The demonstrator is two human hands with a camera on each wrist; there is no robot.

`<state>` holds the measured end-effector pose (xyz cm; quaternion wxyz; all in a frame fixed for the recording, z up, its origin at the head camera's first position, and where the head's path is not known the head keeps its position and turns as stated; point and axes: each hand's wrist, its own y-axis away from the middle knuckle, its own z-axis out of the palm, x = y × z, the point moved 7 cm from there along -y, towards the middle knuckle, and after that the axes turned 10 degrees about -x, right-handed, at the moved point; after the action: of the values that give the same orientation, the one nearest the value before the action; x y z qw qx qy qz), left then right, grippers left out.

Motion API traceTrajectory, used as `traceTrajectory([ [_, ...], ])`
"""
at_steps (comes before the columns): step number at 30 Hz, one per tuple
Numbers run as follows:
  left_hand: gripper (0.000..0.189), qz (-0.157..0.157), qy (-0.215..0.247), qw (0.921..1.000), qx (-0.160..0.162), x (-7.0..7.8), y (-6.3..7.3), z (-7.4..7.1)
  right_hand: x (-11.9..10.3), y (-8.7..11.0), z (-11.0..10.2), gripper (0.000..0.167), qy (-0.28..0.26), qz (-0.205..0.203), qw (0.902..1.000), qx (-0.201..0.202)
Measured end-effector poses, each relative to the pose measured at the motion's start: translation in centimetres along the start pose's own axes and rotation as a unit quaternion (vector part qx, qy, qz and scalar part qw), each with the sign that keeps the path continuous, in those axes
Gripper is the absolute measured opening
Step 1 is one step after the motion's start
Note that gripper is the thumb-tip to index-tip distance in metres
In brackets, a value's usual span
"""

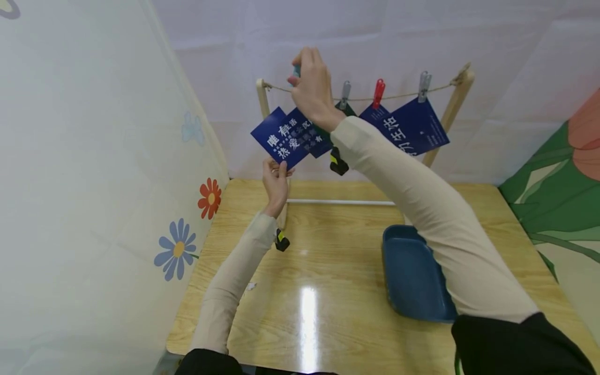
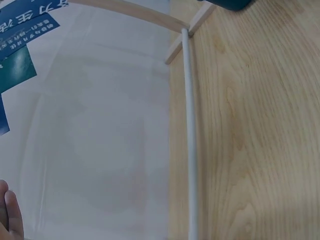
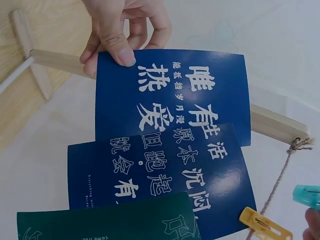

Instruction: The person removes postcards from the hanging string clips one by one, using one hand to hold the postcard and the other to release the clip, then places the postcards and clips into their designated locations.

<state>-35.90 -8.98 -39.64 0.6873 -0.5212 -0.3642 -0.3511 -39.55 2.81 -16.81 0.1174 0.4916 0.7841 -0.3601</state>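
Rectangular card in left hand, teal plastic peg in right hand

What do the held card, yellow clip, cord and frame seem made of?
Held card: probably stiff, smooth paper; it looks thin and bends only slightly.
Yellow clip: likely smooth plastic, evenly coloured.
Cord: rough plant fibre, perhaps jute; its twist and frayed knot show.
Frame: apparently matte wood, pale tan.
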Motion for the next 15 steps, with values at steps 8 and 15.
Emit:
traceTrajectory([
  [8, 0.012, -0.017, -0.001, 0.9998, 0.007, -1.5, 0.7, -1.0, -0.3, 1.2, 0.2, 0.027, 0.026, -0.061, 0.9978, 0.001],
  [15, 0.013, -0.035, -0.014, 0.9993, 0.003, -2.3, 1.8, -1.9, -0.7, 4.1, 1.0, 0.022, 0.086, -0.183, 0.9793, -0.007],
])
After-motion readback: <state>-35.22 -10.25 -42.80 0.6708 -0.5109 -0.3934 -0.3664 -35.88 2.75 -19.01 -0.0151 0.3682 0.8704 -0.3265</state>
